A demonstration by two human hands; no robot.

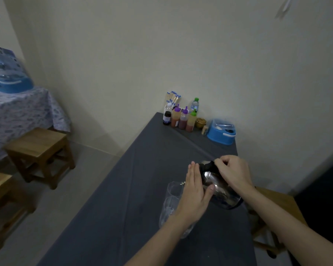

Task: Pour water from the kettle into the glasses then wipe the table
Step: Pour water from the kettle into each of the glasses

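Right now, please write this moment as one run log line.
phase: pouring | right hand: grips kettle handle, tilted | left hand: flat on kettle side | glasses: below spout

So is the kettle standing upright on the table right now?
No, the kettle is tilted with its spout toward a glass, held by the right hand at the handle and steadied by the left hand.

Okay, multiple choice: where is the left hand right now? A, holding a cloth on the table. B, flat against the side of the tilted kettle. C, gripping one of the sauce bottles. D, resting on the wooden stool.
B: the left hand lies open against the steel side of the kettle, which is tipped toward the glasses while the right hand grips its black handle.
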